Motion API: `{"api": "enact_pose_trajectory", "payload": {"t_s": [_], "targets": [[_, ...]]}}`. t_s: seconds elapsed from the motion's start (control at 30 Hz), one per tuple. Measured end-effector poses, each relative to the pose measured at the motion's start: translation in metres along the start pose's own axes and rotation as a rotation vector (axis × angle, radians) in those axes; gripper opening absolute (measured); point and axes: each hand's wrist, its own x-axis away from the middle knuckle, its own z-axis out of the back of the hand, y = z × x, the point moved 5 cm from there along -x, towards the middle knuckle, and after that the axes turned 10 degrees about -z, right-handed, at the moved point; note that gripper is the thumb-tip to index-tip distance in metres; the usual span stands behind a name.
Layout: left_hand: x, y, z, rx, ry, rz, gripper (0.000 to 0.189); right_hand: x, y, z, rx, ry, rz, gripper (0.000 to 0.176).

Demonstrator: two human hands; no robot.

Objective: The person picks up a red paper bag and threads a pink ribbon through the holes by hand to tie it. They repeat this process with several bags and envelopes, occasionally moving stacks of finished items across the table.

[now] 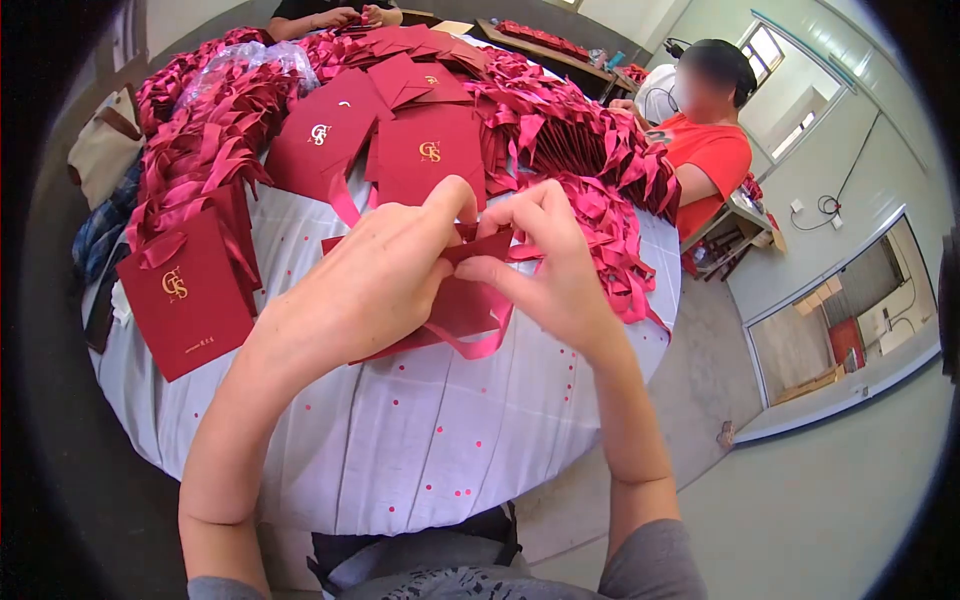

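Observation:
Both my hands are at a dark red paper gift bag (462,308) over the middle of the table. My left hand (392,262) has its fingers closed at the bag's top edge, and its back hides much of the bag. On the other side, my right hand (540,262) pinches the same edge between thumb and fingers. A pink ribbon handle (478,348) loops down below the right hand. Just beyond my hands lies a flat red bag (430,160) with a gold logo.
Red bags with ribbons (215,150) line the left side, with one gold-logo bag (185,295) in front. More bags (600,150) are bunched at the right. Small red dots speckle the white tablecloth (350,440). A person in a red shirt (705,150) sits right; another person's hands (365,17) show behind.

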Motion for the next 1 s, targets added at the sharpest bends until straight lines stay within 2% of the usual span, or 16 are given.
{"api": "enact_pose_trajectory", "payload": {"t_s": [0.07,0.1,0.13,0.2,0.23,0.3,0.43,0.5,0.53,0.63,0.7,0.77,0.8,0.83,0.93,1.0], "targets": [[0.001,0.001,-0.001,-0.003,-0.002,-0.002,0.033,-0.009,-0.005,0.001,0.108,-0.21,0.039,0.031],[0.001,0.001,-0.001,-0.007,-0.003,-0.005,0.033,-0.011,-0.01,0.002,0.156,-0.253,0.036,0.021],[0.001,0.003,-0.001,-0.005,-0.008,-0.007,0.033,-0.014,-0.013,0.008,0.155,-0.25,0.031,0.021],[0.001,0.006,-0.001,-0.002,-0.037,0.059,0.034,-0.019,-0.011,0.005,0.012,-0.526,-0.068,0.015],[0.002,0.008,-0.001,0.0,-0.047,0.055,0.034,-0.024,-0.006,0.005,-0.055,-0.473,-0.038,0.018],[0.004,0.012,-0.002,-0.026,-0.032,0.059,0.035,-0.033,-0.003,0.002,0.035,-0.759,-0.24,0.017],[0.003,0.016,-0.004,-0.069,-0.074,0.038,0.034,-0.041,0.003,-0.004,0.028,-0.886,-0.372,0.019],[0.001,0.018,-0.005,-0.005,-0.048,0.009,0.032,-0.048,-0.009,-0.003,0.209,-0.927,-0.406,0.022],[0.001,0.019,-0.007,-0.008,-0.069,0.001,0.032,-0.05,-0.015,-0.003,0.308,-0.961,-0.374,0.024],[0.001,0.022,-0.008,0.013,-0.059,-0.051,0.028,-0.052,0.0,-0.019,0.265,-1.039,-0.375,0.023],[0.001,0.021,-0.006,-0.005,-0.044,-0.019,0.026,-0.046,0.003,-0.017,0.229,-0.986,-0.376,0.023],[0.0,0.019,-0.005,0.016,-0.044,-0.004,0.025,-0.046,0.015,-0.014,-0.005,-0.776,-0.38,0.026],[-0.001,0.017,-0.004,0.034,-0.045,0.015,0.025,-0.041,0.019,-0.015,-0.133,-0.749,-0.404,0.022],[-0.001,0.016,-0.004,0.033,-0.045,0.016,0.025,-0.036,0.02,-0.018,-0.135,-0.75,-0.403,0.022],[-0.002,0.016,-0.003,0.006,-0.028,-0.003,0.024,-0.035,0.024,-0.015,-0.259,-0.576,-0.467,0.017],[0.0,0.017,-0.006,0.067,-0.105,-0.001,0.023,-0.043,0.02,-0.008,-0.663,-0.438,-0.434,0.014]]}}
